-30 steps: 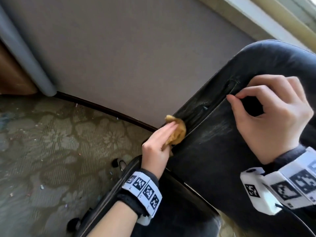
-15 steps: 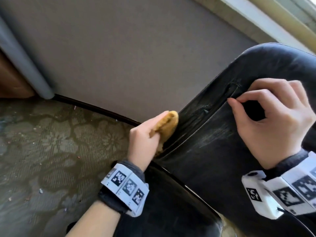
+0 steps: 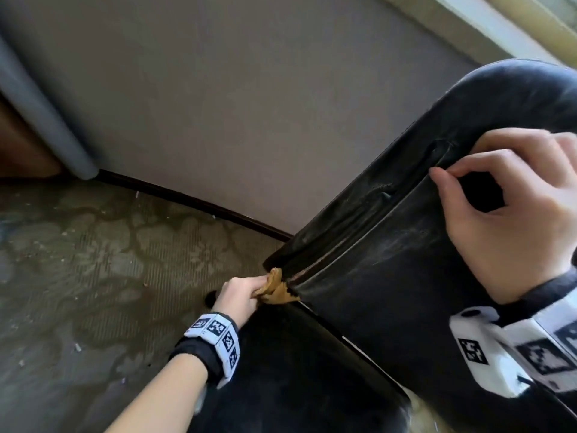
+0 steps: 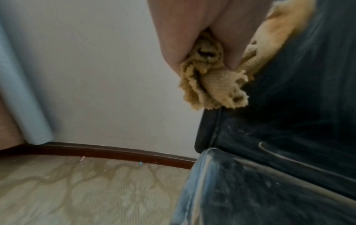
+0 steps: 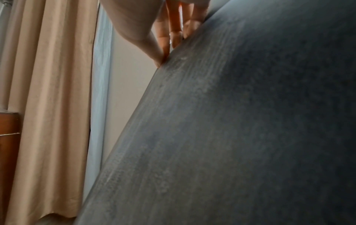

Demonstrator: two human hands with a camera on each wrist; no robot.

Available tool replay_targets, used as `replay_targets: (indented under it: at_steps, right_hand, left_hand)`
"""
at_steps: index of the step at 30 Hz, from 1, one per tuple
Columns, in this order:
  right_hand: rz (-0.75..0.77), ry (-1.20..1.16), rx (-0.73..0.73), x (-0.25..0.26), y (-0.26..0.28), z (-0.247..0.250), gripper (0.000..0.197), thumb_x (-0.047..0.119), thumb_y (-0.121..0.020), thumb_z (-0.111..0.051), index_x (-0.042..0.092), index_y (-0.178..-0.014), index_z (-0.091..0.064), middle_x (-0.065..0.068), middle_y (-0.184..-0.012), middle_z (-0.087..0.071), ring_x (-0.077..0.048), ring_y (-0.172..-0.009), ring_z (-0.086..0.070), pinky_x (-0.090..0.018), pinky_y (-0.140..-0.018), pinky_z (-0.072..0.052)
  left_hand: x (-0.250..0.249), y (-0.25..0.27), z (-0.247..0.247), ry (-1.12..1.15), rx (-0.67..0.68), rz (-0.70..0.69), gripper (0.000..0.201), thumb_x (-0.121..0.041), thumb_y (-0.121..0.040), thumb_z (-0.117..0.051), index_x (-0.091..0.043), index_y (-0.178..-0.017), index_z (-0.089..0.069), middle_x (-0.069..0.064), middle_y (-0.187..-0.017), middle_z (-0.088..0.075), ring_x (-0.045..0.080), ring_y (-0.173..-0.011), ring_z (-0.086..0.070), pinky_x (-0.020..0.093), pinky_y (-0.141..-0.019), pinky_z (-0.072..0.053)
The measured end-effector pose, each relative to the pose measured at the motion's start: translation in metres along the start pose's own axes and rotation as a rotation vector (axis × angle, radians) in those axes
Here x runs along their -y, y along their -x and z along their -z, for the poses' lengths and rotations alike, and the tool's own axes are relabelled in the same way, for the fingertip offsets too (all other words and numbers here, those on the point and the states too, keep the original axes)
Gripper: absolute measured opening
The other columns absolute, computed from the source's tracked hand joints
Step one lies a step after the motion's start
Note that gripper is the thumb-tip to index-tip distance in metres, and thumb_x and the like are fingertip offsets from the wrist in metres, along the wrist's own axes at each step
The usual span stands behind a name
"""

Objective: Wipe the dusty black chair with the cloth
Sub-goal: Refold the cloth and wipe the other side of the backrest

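Observation:
The black chair (image 3: 390, 292) fills the right side of the head view, its leather streaked with pale dust. My left hand (image 3: 239, 295) grips a crumpled tan cloth (image 3: 276, 287) and presses it against the lower end of the backrest's side seam, where backrest meets seat. The left wrist view shows the cloth (image 4: 212, 85) bunched between my fingers (image 4: 192, 30) against the chair's (image 4: 298, 106) dusty side. Higher up, my right hand (image 3: 512, 214) holds the backrest's edge, with its fingers (image 5: 163, 30) curled over the chair (image 5: 250, 121).
Patterned carpet (image 3: 93, 260) with small bits of debris lies left of the chair. A plain wall (image 3: 249, 104) with dark skirting (image 3: 193, 200) stands behind it. A grey-blue curtain (image 3: 46, 120) hangs at the left, and a beige curtain (image 5: 48, 91) and wooden furniture (image 5: 9, 144) show beyond.
My left hand has slid the cloth down along the backrest's side seam to its lower end. The right hand has kept its hold on the backrest.

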State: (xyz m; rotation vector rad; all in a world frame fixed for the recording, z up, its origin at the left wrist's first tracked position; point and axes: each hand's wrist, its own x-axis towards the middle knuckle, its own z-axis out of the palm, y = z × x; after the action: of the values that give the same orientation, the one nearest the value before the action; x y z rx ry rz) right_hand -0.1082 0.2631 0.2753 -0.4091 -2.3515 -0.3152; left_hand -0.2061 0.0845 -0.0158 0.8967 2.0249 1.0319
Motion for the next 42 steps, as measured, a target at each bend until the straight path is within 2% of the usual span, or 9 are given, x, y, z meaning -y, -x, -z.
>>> replay_targets:
  at_steps: [4,8,13,19,26,32,36,39,42]
  right_hand:
    - [0.007,-0.006,0.0,0.0,-0.001,0.0,0.029,0.02,-0.088,-0.065,0.0,-0.066,-0.067,-0.015,-0.083,-0.066,-0.034,-0.077,-0.055,-0.009,-0.082,-0.03]
    - [-0.001,-0.019,-0.008,0.001,0.0,0.0,0.03,0.02,-0.088,-0.065,0.0,-0.066,-0.066,-0.015,-0.083,-0.066,-0.033,-0.078,-0.055,-0.008,-0.08,-0.029]
    - [-0.006,-0.027,-0.017,-0.001,0.001,-0.001,0.03,0.02,-0.088,-0.065,0.0,-0.066,-0.066,-0.015,-0.083,-0.066,-0.034,-0.077,-0.055,-0.011,-0.079,-0.031]
    - [-0.023,-0.049,0.0,0.0,0.004,-0.001,0.032,0.022,-0.09,-0.062,-0.001,-0.068,-0.066,-0.016,-0.086,-0.064,-0.037,-0.08,-0.057,-0.036,-0.071,-0.046]
    - [-0.022,-0.019,-0.013,0.0,0.002,-0.001,0.03,0.021,-0.088,-0.064,0.0,-0.067,-0.066,-0.015,-0.085,-0.065,-0.035,-0.078,-0.056,-0.013,-0.079,-0.032]
    - [-0.004,-0.016,-0.036,0.0,0.001,0.0,0.029,0.017,-0.086,-0.067,-0.001,-0.064,-0.066,-0.015,-0.082,-0.066,-0.035,-0.075,-0.057,-0.007,-0.081,-0.029]
    - [-0.009,-0.016,-0.032,-0.001,0.001,0.0,0.029,0.018,-0.087,-0.066,-0.001,-0.065,-0.066,-0.015,-0.082,-0.066,-0.035,-0.076,-0.056,-0.008,-0.08,-0.029]
    - [-0.027,-0.026,-0.018,-0.001,0.002,-0.002,0.03,0.019,-0.087,-0.065,-0.001,-0.066,-0.065,-0.016,-0.083,-0.065,-0.036,-0.076,-0.055,-0.01,-0.079,-0.029]
    - [-0.031,-0.022,-0.007,-0.003,0.002,-0.001,0.03,0.02,-0.087,-0.065,-0.001,-0.066,-0.065,-0.016,-0.084,-0.064,-0.035,-0.077,-0.055,-0.01,-0.08,-0.029]
  left_hand:
    - [-0.028,-0.011,0.025,0.267,-0.284,0.061,0.061,0.017,-0.073,-0.046,-0.023,-0.114,-0.068,-0.006,-0.112,-0.068,-0.001,-0.104,-0.06,-0.006,-0.083,-0.038]
    - [-0.076,-0.011,0.017,0.397,-0.283,-0.17,0.066,0.024,-0.066,-0.041,-0.015,-0.111,-0.069,-0.003,-0.108,-0.069,0.004,-0.101,-0.063,0.011,-0.091,-0.047]
    - [-0.057,-0.004,-0.002,0.224,-0.318,-0.176,0.061,0.025,-0.066,-0.043,-0.006,-0.113,-0.066,-0.004,-0.115,-0.061,-0.004,-0.111,-0.052,-0.002,-0.099,-0.029]
    - [-0.012,0.004,-0.004,-0.141,-0.053,0.119,0.054,0.007,-0.074,-0.044,-0.03,-0.103,-0.07,0.006,-0.105,-0.072,0.03,-0.104,-0.063,0.033,-0.088,-0.051]
    - [-0.046,-0.023,0.027,0.204,-0.468,0.118,0.059,0.016,-0.075,-0.042,-0.022,-0.111,-0.07,0.008,-0.101,-0.073,0.025,-0.09,-0.068,0.027,-0.082,-0.054]
    - [-0.077,-0.017,-0.005,0.371,-0.427,0.045,0.059,0.019,-0.076,-0.041,-0.017,-0.116,-0.065,0.004,-0.109,-0.068,0.013,-0.101,-0.061,0.015,-0.095,-0.042]
    - [-0.073,-0.001,-0.015,0.61,-0.21,0.087,0.037,-0.013,-0.092,-0.046,-0.023,-0.127,-0.051,-0.003,-0.125,-0.054,0.008,-0.115,-0.049,0.013,-0.097,-0.036]
    - [-0.063,0.006,-0.021,0.564,-0.121,0.041,0.05,-0.034,-0.091,-0.053,-0.023,-0.137,-0.04,-0.012,-0.138,-0.037,0.001,-0.127,-0.035,-0.001,-0.095,-0.024]
    - [-0.056,0.001,-0.025,0.475,-0.252,0.016,0.04,-0.017,-0.09,-0.059,-0.014,-0.129,-0.052,-0.005,-0.13,-0.049,0.004,-0.121,-0.045,-0.007,-0.093,-0.026]
